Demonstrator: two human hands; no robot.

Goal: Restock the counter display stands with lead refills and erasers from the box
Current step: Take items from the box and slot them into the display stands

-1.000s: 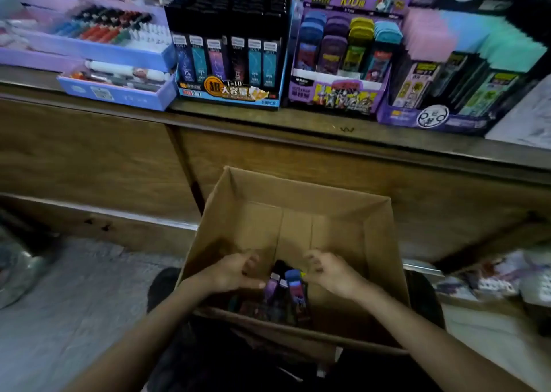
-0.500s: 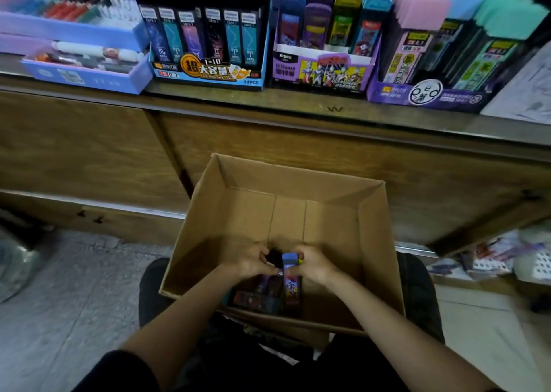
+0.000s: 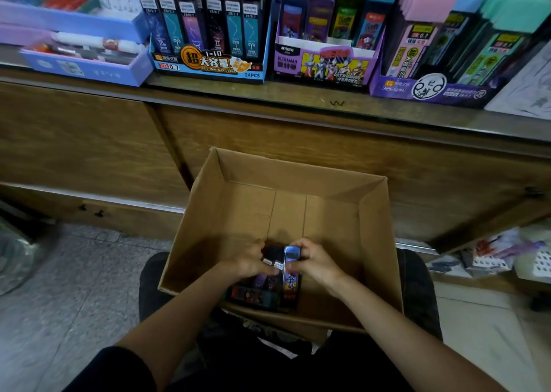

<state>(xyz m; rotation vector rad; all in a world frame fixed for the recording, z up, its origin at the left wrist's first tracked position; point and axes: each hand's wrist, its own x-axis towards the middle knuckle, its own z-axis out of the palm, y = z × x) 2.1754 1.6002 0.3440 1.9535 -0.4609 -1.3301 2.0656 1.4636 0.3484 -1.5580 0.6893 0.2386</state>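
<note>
An open cardboard box point(image 3: 334, 213) sits on my lap below the counter. Both hands are inside it at the near wall. My left hand point(image 3: 249, 262) grips a small bundle of dark lead refill cases point(image 3: 272, 254). My right hand point(image 3: 314, 262) holds a blue-capped refill case point(image 3: 290, 272) upright beside that bundle. More cases point(image 3: 253, 294) lie flat on the box floor under my hands. On the counter stand the black-and-blue refill display point(image 3: 208, 34), the purple Ultraman display point(image 3: 325, 37) and a purple stand point(image 3: 447, 58) to the right.
A lilac pen tray point(image 3: 86, 64) stands at the counter's left end. The wooden counter front point(image 3: 89, 141) rises just behind the box. Grey tiled floor point(image 3: 74, 287) lies to the left; packets and clutter point(image 3: 501, 254) sit low on the right.
The view has tilted down and moved closer to the counter. My hands drew together in the box and gathered the upright cases between them.
</note>
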